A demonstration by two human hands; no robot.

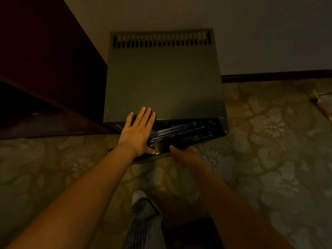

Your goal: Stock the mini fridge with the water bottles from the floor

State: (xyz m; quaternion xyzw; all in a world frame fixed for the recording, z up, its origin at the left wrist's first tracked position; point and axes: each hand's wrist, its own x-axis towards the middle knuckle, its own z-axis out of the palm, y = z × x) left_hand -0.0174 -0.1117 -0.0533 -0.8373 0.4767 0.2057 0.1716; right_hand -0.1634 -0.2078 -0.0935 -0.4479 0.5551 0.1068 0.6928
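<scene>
The dark grey mini fridge point(161, 78) stands against the wall, seen from above, with vent slots along its back edge. Its door point(188, 135) is ajar by a small angle, hinged at the right, with a dark gap showing behind it. My left hand point(138, 132) lies flat with fingers spread over the fridge's front top edge and the door's left end. My right hand point(186, 155) grips the door's lower left edge from below. No water bottle is in view.
A dark red wooden cabinet point(45, 78) stands close on the fridge's left. Patterned carpet point(269, 168) covers the floor. A small yellow and red object point(321, 105) lies far right. My leg in striped trousers point(143, 221) is below the hands.
</scene>
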